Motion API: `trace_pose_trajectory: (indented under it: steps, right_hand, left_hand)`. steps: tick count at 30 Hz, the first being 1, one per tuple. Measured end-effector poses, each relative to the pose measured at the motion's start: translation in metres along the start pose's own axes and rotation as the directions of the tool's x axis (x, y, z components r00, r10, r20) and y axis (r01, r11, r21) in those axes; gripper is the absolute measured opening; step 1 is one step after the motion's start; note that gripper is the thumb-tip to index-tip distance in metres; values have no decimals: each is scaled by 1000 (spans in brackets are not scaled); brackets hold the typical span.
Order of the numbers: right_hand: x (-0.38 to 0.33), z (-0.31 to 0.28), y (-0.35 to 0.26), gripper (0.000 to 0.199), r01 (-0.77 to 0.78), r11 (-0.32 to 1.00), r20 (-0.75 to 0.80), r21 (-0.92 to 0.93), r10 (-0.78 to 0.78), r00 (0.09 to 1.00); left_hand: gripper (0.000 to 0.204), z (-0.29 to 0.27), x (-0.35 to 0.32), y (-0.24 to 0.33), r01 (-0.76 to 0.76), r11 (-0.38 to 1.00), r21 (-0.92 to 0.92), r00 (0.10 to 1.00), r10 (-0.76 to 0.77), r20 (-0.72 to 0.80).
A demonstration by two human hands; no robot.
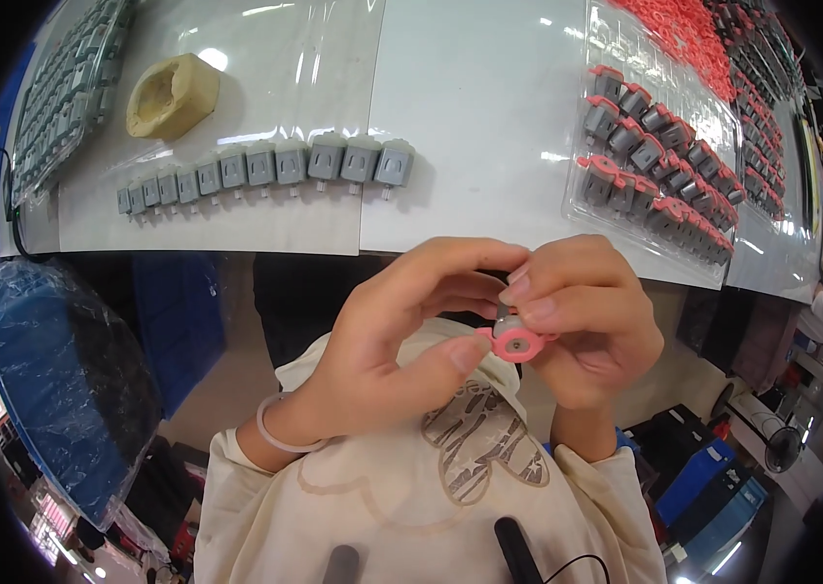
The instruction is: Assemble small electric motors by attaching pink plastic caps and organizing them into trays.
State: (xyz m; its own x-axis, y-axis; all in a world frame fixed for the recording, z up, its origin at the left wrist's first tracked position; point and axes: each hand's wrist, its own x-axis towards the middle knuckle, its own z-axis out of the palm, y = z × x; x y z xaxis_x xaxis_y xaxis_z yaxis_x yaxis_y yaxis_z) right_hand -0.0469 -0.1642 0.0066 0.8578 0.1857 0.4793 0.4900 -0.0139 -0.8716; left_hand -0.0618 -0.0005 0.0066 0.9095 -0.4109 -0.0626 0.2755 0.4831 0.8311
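Both hands, left [387,336] and right [582,316], pinched a small grey motor [506,319] with a pink cap [516,344], below the white table [470,127].

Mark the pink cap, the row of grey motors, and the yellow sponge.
pink cap [516,345], head view, on its round face
row of grey motors [261,167], head view, on a middle motor's body
yellow sponge [172,94], head view, on its hollowed top
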Motion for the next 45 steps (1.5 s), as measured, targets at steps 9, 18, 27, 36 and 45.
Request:
trace_pose_trajectory:
  steps: [9, 18, 27, 36, 45]
  right_hand:
    - [1, 1, 1, 27, 87, 959, 29, -269, -82, 996]
    - [-3, -1, 4, 23, 109, 961, 81, -253, -91, 993]
    - [-10, 2, 5, 43, -80, 995, 16, -52, 81, 997]
    - [-12, 6, 1, 46, -170, 985, -3, 38, 171, 985]
    - [-16, 5, 2, 37, -90, 995, -13, 42, 91, 996]
  left_hand:
    - [42, -4, -5, 0, 91, 994, -52, 995, -89, 35]
    - [41, -4, -9, -4, 69, 996, -48, 997, -70, -20]
    - [49, -6, -8, -2, -180, 932, 314, 977, 207, -54]
    - [42, -4, -14, -1, -84, 908, 410, 981, 147, -126]
    - [37, -5, -13, -11, -258, 841, 476, 940, 333, -79]
